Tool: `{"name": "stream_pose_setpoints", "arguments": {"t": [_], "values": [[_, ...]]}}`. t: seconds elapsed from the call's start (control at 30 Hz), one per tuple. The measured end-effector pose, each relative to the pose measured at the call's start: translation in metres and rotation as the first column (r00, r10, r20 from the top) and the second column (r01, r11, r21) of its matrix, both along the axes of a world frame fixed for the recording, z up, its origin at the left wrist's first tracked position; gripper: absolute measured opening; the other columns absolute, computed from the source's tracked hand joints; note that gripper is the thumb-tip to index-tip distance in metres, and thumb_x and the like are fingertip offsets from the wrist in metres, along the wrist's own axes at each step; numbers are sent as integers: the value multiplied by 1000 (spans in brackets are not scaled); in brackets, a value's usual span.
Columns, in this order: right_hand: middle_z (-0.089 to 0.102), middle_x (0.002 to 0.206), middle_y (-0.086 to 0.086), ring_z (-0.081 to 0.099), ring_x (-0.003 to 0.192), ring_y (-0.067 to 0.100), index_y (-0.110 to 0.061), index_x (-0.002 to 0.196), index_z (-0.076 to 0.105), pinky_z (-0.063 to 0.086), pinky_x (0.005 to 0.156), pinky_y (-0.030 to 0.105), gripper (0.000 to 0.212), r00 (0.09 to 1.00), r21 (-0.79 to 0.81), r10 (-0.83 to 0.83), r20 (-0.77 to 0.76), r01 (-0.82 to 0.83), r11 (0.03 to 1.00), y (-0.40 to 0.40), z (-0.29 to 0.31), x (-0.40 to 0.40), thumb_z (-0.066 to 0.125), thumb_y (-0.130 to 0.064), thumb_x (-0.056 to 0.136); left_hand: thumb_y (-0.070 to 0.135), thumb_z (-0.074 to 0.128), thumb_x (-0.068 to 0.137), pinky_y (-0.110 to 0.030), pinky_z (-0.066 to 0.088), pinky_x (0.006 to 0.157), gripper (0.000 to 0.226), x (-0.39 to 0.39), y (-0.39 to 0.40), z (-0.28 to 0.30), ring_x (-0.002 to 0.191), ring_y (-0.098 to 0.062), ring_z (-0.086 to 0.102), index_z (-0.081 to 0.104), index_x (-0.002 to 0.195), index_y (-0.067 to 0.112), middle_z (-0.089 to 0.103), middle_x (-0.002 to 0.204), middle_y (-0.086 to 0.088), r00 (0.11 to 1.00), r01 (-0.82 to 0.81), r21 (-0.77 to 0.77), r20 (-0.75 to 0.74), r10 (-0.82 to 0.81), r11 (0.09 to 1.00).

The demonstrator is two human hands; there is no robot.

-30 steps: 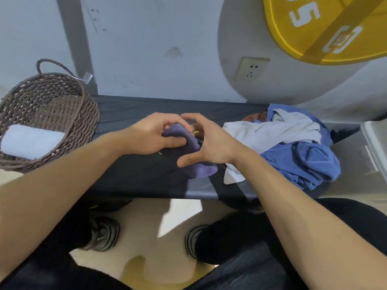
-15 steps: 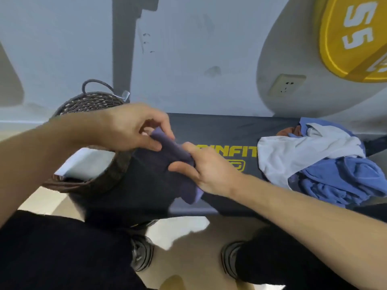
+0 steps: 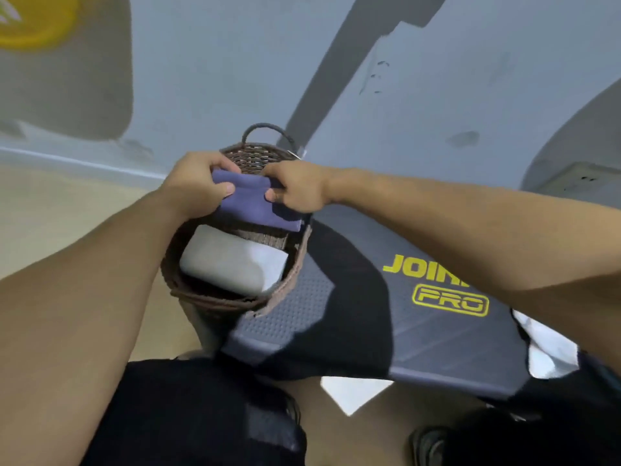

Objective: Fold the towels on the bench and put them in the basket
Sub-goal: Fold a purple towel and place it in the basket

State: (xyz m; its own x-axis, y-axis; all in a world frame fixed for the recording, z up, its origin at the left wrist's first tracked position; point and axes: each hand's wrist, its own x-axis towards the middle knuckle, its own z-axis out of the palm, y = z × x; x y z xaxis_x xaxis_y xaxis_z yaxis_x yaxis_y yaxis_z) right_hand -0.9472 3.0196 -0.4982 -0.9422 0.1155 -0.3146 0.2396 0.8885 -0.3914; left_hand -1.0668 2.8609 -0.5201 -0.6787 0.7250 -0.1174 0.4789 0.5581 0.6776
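Left hand (image 3: 195, 186) and right hand (image 3: 295, 188) each pinching an end of the folded purple towel (image 3: 255, 205); below them, wicker basket (image 3: 232, 297) holding white towel (image 3: 232, 264).

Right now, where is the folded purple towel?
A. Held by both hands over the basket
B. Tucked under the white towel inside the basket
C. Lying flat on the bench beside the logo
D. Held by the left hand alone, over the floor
A: the left hand and right hand each have a grip on an end of the purple towel, above the basket where a white towel already lies.
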Motion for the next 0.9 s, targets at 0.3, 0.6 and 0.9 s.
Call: {"name": "stream_pose_setpoints", "arguments": {"t": [0.3, 0.6, 0.9], "values": [[61, 102, 11, 55, 86, 26, -1, 112, 62, 41, 65, 30, 28, 923, -18, -26, 383, 36, 999, -21, -37, -30, 49, -18, 95, -2, 45, 92, -36, 45, 95, 32, -5, -3, -40, 112, -32, 55, 64, 111, 16, 62, 119, -15, 986, 25, -231, 169, 15, 973], [57, 133, 12, 57, 113, 28, 0, 135, 52, 46, 94, 35, 44, 832, -79, 26, 554, 21, 997, -25, -43, -38, 51, -30, 102, 13, 54, 97, -35, 41, 104, 33, -7, -10, -52, 122, -31, 52, 55, 130, 13, 57, 134, -14, 992, 61, -374, 126, -14, 925], [72, 102, 8, 63, 95, 30, -9, 108, 71, 51, 79, 30, 43, 958, 121, 104, 267, -140, 983, -17, -36, -26, 81, -38, 78, 21, 64, 92, -35, 40, 103, 50, -4, -5, -46, 123, -33, 52, 44, 137, 10, 55, 134, -15, 999, 14, -383, 36, 0, 924]]}}
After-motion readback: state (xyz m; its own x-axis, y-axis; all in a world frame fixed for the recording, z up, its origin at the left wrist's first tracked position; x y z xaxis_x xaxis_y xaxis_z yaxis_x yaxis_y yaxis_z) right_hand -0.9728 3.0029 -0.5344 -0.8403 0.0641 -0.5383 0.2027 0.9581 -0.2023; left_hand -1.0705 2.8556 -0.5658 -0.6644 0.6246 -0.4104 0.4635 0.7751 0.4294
